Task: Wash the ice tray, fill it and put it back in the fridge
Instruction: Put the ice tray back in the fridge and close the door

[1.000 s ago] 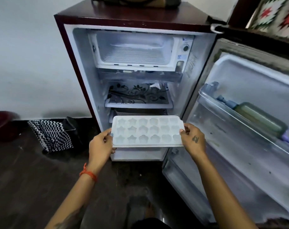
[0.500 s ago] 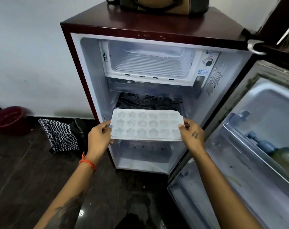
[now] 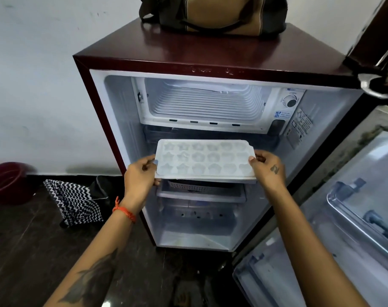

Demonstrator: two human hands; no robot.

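A white ice tray point(image 3: 205, 159) with star and flower moulds is held level in front of the open maroon fridge point(image 3: 210, 63). My left hand point(image 3: 141, 175) grips its left end, thumb on top and fingers under. My right hand point(image 3: 267, 169) grips its right end the same way. The tray hangs just below the freezer compartment point(image 3: 206, 103), which stands open with a ribbed white floor. Whether the moulds hold water I cannot tell.
The fridge door point(image 3: 343, 218) swings open at the right, with bottles on its shelf. A brown bag point(image 3: 213, 14) sits on top of the fridge. On the dark floor at the left lie a zigzag cloth point(image 3: 74, 201) and a red tub point(image 3: 6, 182).
Both hands have lifted the tray from the lower shelves up to just under the freezer compartment. The view has drawn closer to the fridge.
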